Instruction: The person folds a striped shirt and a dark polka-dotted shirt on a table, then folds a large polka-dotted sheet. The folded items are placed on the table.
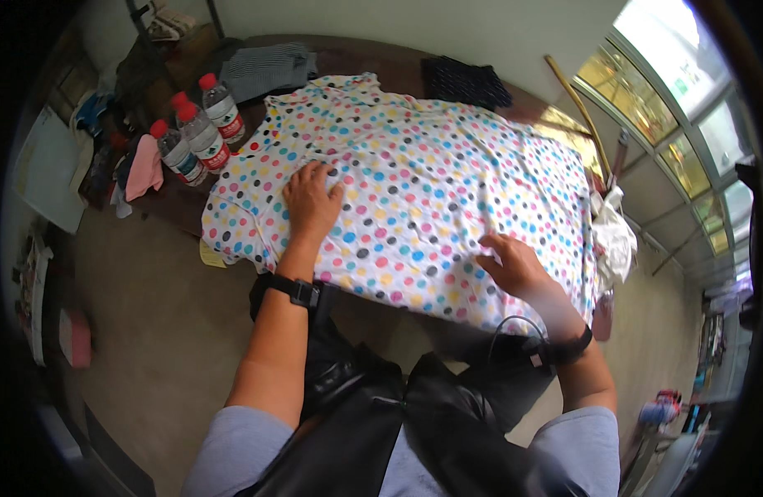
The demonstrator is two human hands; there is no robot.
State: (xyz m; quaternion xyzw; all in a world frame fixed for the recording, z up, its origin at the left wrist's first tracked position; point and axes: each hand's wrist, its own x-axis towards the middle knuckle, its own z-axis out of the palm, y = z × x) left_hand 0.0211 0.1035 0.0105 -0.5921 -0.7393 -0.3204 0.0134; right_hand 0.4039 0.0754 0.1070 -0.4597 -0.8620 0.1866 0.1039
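A white garment with multicoloured polka dots (412, 186) lies spread over a dark table, its near edge reaching the table's front. My left hand (313, 202) rests palm down on its left part, fingers apart and holding nothing. Over the right part is my right hand (515, 264), with thumb and fingers apart and nothing seen between them; whether it touches the fabric is hard to tell. The garment's left end narrows towards the bottles, and a yellow paper (212, 255) shows from beneath its lower left edge.
Several plastic bottles with red caps (223, 112) stand left of the garment, near a pink cloth (145, 168). Folded striped fabric (266, 68) and dark folded fabric (467, 82) lie along the back. A wooden stick (577, 105) leans at the right, above a white bundled cloth (614, 239).
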